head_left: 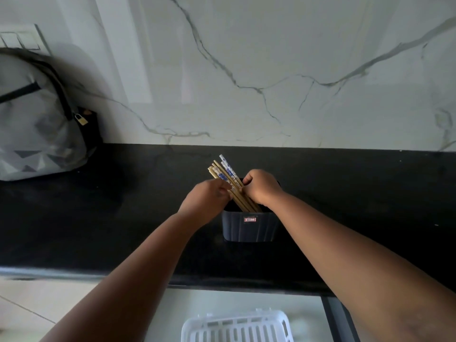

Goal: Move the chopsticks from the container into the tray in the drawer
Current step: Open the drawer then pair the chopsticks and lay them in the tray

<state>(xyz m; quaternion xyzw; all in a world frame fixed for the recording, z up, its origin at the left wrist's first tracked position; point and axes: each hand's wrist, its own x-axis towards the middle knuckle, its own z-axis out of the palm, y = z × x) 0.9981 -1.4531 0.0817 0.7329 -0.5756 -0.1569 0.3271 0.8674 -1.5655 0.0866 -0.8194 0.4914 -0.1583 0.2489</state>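
Chopsticks (228, 180) stand bundled, leaning left, in dark container (250, 227) mid-countertop (98, 218); lower ends hidden inside. Left hand (206, 199) and right hand (260, 186) both closed around bundle; fingertips obscured. White tray (238, 327) in drawer (330, 314), cut off by bottom frame edge.
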